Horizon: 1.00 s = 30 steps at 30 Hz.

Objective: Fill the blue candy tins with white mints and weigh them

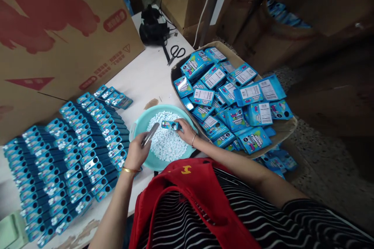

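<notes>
Brown cardboard carton [87,46], biggest item, red print, stands at the upper left on a white worktop [160,74]. Shallow cardboard tray [232,51] to the right, heaped with blue printed packs [224,101] lying at mixed angles; some lettering reads CARAMELO MACIZO. Blue boxes in tight rows [78,155] fill the left part of the worktop, dark round spots and white patches on their upward ends. Red apron [181,186] over a striped top, bottom center.

Turquoise bowl [142,124] sits between rows and tray, in front of the person. Black device [153,27] with cord at the far end of the worktop. Pale green container [11,231], lower left corner, cut off by the frame edge.

Left hand [137,151] at the bowl's left side: grip closed round a narrow metal tool [150,134], tip pointing over the bowl. Right hand [186,132] over the bowl's right side: grip pinching a small blue box [167,124], held above the contents, near the tool tip. Cannot tell whether tool and box touch. Black-handled scissors [177,53] beyond the bowl, near the device. Gold bangle [130,170] on left wrist, thin bracelet [194,140] on right. Smallest: loose white pellets [169,148], spread over the bowl's bottom.
</notes>
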Each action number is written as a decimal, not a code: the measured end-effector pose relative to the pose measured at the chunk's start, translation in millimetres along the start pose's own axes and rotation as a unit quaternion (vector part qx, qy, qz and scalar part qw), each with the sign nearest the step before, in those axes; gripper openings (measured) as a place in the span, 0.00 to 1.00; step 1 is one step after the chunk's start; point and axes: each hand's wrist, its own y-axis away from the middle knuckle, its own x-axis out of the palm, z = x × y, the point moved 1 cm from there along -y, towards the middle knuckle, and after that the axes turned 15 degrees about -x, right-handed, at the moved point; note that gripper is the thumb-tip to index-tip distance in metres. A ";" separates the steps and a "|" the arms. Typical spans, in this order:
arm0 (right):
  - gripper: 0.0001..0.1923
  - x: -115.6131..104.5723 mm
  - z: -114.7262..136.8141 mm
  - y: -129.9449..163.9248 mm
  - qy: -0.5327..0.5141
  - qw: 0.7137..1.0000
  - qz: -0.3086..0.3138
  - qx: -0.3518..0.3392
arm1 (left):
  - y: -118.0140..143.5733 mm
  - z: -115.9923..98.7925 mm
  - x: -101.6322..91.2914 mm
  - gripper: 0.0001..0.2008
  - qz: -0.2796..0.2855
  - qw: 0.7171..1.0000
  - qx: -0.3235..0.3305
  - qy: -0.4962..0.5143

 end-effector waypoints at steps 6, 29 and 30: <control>0.17 6.1 0.4 0.7 -0.028 0.997 -0.032 0.066 | -7.7 38.3 70.1 0.17 0.016 0.995 -0.069 0.072; 0.18 -28.7 67.9 18.1 -0.037 0.967 0.173 0.185 | -124.5 51.1 -74.1 0.17 -0.247 0.969 -0.003 -0.005; 0.21 -33.1 69.8 29.2 -0.031 0.956 0.198 0.212 | -136.7 58.1 -75.3 0.17 -0.242 0.969 -0.036 -0.021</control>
